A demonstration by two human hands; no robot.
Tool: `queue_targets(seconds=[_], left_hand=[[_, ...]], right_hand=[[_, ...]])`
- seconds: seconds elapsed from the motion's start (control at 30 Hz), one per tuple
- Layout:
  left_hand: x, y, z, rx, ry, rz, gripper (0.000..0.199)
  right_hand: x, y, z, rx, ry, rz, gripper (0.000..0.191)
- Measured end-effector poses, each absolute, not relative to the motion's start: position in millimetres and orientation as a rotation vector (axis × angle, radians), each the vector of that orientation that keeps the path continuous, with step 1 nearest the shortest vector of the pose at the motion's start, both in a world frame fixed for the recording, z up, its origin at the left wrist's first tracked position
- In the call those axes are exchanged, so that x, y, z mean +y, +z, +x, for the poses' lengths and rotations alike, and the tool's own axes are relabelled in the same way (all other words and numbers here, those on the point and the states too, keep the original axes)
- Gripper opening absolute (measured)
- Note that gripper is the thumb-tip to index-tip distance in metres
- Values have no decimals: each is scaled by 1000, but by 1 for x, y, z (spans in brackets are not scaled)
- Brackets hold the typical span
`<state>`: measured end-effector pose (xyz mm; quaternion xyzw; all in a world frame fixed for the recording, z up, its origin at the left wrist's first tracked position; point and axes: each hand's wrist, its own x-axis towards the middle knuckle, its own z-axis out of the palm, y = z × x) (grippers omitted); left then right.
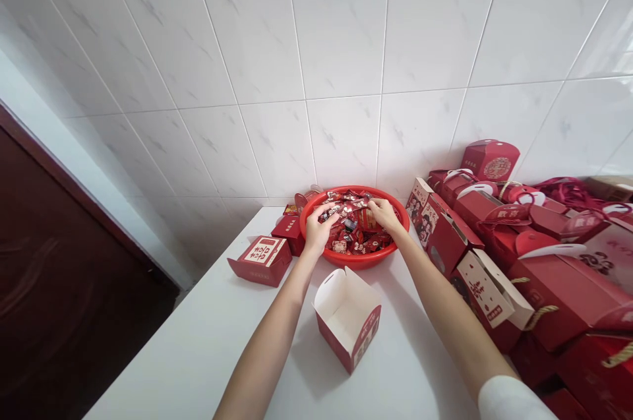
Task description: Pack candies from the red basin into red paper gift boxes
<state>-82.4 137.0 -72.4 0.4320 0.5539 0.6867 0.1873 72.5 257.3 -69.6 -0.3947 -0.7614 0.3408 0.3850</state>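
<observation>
A red plastic basket (363, 263) full of small wrapped candies (353, 239) stands against the wall. My left hand (319, 230) reaches over its left side, fingers stretched apart among the candies. At the right side, my right hand (384, 215) has its fingertips pinched together on a wrapped candy, partly hidden by the fingers. In front of the basket, between my forearms, an open red carton (333, 334) stands upright with its white inside showing and nothing in it. Neither hand touches the carton.
Red gift boxes (262, 260) lie left of the basket on the white table (198, 354). A large pile of red boxes (568, 281) with rope handles fills the right side. Behind is a tiled wall (341, 136); a dark door (64, 262) is at the left.
</observation>
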Motion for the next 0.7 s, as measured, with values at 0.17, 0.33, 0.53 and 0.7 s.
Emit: queue_targets(seconds=[0.17,0.33,0.53,0.7], left_hand=[[140,-75,-84,1611,1917,1228,20],[142,-78,-87,1633,1923,1216,20],[144,-82,-90,1647,1917,1224,20],[145,-81,-90,1658,1917,1196,20]], right_hand=[[260,-71,75,-1807,920,-941,17],[259,-70,75,-1684,997,-848,21],[249,-59,74,-1492,1226,-698,30],[223,-54,78,-1595,1200,-455,24]])
